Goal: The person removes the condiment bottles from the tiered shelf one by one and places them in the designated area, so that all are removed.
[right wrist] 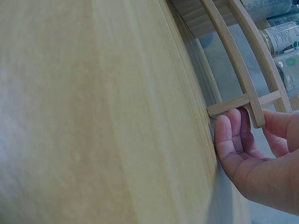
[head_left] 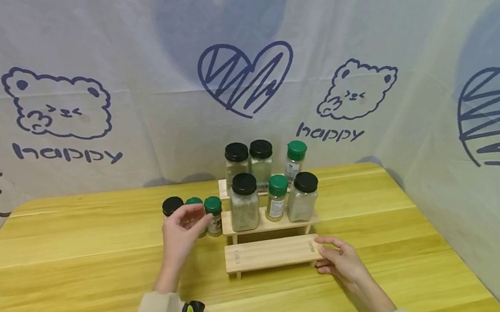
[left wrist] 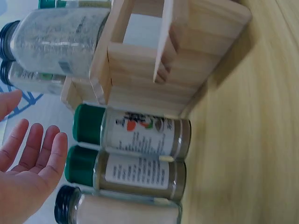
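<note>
A three-tier wooden spice rack [head_left: 271, 253] stands on the table. My right hand [head_left: 342, 262] grips the right end of its bare lowest shelf, thumb on one side and fingers on the other in the right wrist view. My left hand [head_left: 182, 232] hovers by three spice jars left of the rack. In the left wrist view its fingers are loosely bent, hold nothing and stay apart from the jars. Two of these are green-capped spice jars [left wrist: 145, 133], side by side; the third is a black-capped jar [left wrist: 126, 207], partly behind my left hand in the head view.
The middle shelf bears a large black-capped jar [head_left: 245, 211], a green-capped jar [head_left: 277, 206] and another black-capped jar [head_left: 302, 203]. Two black-capped jars and a green-capped jar [head_left: 296, 152] stand on the top shelf. A printed cloth [head_left: 150, 123] hangs behind the table.
</note>
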Demonstrator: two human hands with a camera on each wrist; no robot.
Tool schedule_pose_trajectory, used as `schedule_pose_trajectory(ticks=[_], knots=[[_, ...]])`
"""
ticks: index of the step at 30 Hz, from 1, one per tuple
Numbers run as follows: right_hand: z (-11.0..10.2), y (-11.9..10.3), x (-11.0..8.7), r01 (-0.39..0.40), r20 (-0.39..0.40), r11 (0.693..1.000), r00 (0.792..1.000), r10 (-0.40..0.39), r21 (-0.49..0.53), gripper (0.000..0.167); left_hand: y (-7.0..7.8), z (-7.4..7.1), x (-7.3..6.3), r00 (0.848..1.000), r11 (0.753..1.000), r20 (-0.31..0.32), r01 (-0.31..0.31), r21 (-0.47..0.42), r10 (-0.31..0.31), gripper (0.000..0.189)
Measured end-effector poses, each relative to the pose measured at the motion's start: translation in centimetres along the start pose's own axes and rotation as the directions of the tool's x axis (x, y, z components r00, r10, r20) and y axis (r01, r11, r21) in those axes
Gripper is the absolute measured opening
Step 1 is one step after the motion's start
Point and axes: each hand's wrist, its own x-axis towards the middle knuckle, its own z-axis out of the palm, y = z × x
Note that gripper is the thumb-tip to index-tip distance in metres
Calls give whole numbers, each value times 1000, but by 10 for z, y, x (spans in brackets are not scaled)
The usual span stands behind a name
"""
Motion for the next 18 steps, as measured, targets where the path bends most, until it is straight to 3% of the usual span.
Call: schedule_pose_trajectory(ticks=[7, 14, 18], knots=[[0, 0, 0, -2, -11, 1000, 1000, 2, -2, 33, 7, 15, 4, 998, 994, 61, 7, -105, 0, 34], [0, -1, 0, -1, -3, 1000, 1000, 1, -1, 35, 18, 28, 11, 996, 995, 88, -14, -97, 22, 38], [0, -1, 0, -3, -4, 1000, 1000, 3, 2, 35, 39, 34, 9, 994, 997, 105, -10, -78, 18, 40]])
